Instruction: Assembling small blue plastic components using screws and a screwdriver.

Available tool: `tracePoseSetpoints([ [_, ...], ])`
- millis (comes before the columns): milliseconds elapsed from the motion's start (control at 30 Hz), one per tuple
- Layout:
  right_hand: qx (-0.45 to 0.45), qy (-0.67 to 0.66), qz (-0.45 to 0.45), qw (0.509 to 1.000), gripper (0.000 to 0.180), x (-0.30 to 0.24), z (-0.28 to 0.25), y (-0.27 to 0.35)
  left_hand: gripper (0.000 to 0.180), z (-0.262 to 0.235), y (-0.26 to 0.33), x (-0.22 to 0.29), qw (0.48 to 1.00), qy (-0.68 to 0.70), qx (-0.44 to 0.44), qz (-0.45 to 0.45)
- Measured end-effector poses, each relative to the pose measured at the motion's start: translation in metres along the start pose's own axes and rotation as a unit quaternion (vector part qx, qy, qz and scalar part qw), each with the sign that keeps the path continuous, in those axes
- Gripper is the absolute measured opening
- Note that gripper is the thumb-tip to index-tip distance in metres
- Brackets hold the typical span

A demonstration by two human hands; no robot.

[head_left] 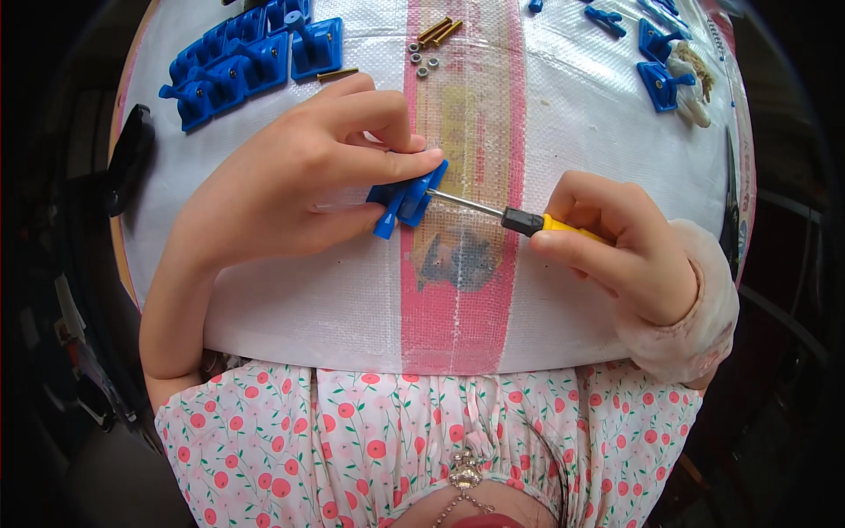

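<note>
Near the middle of the table, my left hand (321,167) grips a small blue plastic bracket (412,201), fingers on its top and thumb below. A short blue lever sticks out of the bracket toward me. My right hand (616,238) is closed around the yellow and black handle of a screwdriver (522,222). The screwdriver's metal shaft points left, and its tip touches the bracket's right side. Whether a screw head sits under the tip is too small to tell. Part of the bracket is hidden behind my left fingers.
Several assembled blue brackets (231,70) stand in rows at the far left. Brass screws (436,33) and small metal nuts (422,73) lie beyond my hands. More blue parts (662,75) are at the far right. A black object (132,158) rests at the left edge.
</note>
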State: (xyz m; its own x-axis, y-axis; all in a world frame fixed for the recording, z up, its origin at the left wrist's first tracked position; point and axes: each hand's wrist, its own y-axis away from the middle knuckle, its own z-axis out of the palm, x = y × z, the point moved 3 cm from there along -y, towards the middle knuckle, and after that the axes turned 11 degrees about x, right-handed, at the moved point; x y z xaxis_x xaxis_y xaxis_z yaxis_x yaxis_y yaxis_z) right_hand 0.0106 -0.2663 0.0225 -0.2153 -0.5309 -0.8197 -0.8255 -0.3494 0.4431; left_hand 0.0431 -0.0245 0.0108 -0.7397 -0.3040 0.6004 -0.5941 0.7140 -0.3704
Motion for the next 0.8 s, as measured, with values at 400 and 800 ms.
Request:
tracePoseSetpoints([
  [400, -0.102, -0.194, 0.171, 0.960, 0.026, 0.0016, 0.0020, -0.0034, 0.058, 0.0005, 0.0001, -0.0038, 1.000, 0.006, 0.005, 0.013],
  [800, -0.163, -0.275, 0.227, 0.920, 0.029, 0.0008, 0.0051, -0.0073, 0.058, -0.0005, 0.0024, -0.0065, 1.000, 0.014, 0.013, 0.009],
])
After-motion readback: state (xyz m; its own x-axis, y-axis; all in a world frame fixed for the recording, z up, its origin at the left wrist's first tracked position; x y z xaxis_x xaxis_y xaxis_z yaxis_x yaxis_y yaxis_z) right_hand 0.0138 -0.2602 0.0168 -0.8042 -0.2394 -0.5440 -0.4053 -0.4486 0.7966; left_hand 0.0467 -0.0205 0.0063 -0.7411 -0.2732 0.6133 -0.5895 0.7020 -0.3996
